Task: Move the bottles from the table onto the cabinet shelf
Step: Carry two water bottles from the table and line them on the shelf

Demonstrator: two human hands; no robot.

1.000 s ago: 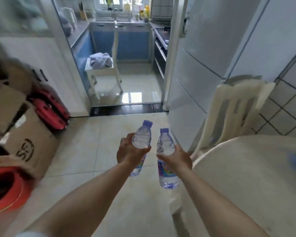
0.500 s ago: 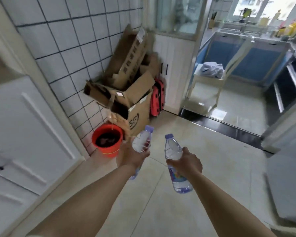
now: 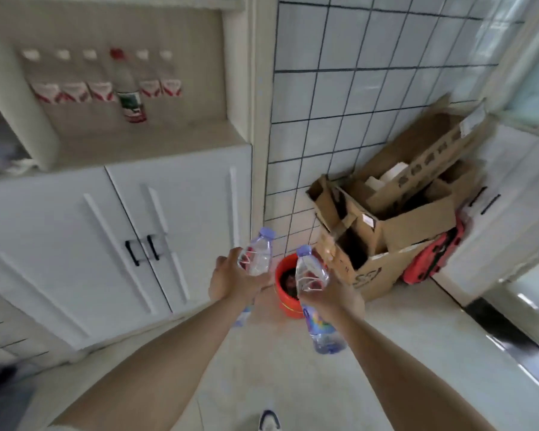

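I hold two clear water bottles with purple caps out in front of me over the floor. My left hand [image 3: 231, 281] grips the left bottle [image 3: 259, 253], which tilts right. The right bottle [image 3: 311, 275] has a colourful label and is held around its middle by my right hand [image 3: 333, 295]. The white cabinet [image 3: 75, 228] fills the upper left. Its open shelf [image 3: 143, 138] carries a row of several bottles [image 3: 131, 88], blurred, one with a red cap. The table is out of view.
Closed cabinet doors with black handles [image 3: 142, 251] are below the shelf. A red bucket [image 3: 288, 293] stands on the floor past my hands, by the tiled wall [image 3: 355, 88]. Cardboard boxes [image 3: 395, 219] and a red case [image 3: 433, 259] are piled at the right.
The view has swung left from the kitchen doorway and table to the cabinet with its shelf. Both hands still hold their bottles, which stay side by side.
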